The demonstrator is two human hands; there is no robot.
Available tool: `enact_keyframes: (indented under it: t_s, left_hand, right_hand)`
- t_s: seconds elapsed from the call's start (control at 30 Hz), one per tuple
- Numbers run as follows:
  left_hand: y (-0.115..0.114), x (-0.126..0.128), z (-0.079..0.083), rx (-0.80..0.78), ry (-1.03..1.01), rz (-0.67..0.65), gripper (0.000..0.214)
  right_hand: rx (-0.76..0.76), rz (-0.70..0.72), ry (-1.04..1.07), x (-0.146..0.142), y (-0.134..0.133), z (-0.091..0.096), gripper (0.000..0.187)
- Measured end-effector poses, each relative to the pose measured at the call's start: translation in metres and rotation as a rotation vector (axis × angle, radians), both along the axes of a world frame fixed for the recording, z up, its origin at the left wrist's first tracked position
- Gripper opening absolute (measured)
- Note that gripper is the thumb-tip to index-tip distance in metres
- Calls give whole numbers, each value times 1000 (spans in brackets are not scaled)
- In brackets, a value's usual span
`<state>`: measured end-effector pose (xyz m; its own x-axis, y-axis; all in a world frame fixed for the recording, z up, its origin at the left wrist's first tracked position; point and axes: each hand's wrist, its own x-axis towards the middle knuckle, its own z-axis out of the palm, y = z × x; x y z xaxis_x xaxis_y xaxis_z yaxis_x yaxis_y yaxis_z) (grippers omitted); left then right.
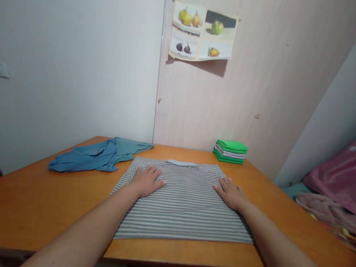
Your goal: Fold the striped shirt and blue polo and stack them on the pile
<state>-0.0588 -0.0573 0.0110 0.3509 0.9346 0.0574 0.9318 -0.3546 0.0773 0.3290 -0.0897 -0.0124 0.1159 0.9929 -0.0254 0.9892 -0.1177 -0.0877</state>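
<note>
A grey-and-white striped shirt [185, 207] lies spread on the table, its pale collar at the far edge and its hem toward me. My left hand [147, 182] rests flat on the shirt's left side, fingers spread. On the right side of the cloth, my right hand [231, 193] also lies flat with its fingers apart. Neither hand grips the fabric. A faint crease crosses the shirt between and below the hands. Parts of both side edges are hidden under my hands and forearms.
Crumpled blue and teal clothes [100, 154] lie at the table's back left. A neat stack of folded green and white cloth [230, 151] stands at the back right. The orange table [54, 206] meets a wall with taped fruit pictures [203, 33]. Bedding [339, 185] lies beyond the right edge.
</note>
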Motion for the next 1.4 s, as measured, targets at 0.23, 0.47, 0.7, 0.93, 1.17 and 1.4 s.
enact_keyframes:
  t_s: [0.23, 0.47, 0.7, 0.93, 1.17, 1.4]
  left_hand:
    - [-38, 23, 5, -7, -49, -101, 66]
    - [-84, 39, -2, -94, -83, -250, 82]
    - [-98, 37, 3, -63, -142, -273, 70]
    - [-119, 27, -3, -86, -186, -361, 61]
    - [-120, 14, 4, -114, -131, -256, 74]
    - [-127, 24, 3, -101, -132, -230, 81]
  right_hand:
    - [29, 150, 48, -46, -30, 16, 83]
    - [-17, 354, 87, -92, -74, 13, 82]
    - [171, 442, 152, -95, -95, 22, 61]
    - [344, 607, 280, -108, -128, 17, 22]
    - [289, 576, 280, -103, -136, 18, 20]
    - [293, 601, 297, -119, -146, 26, 23]
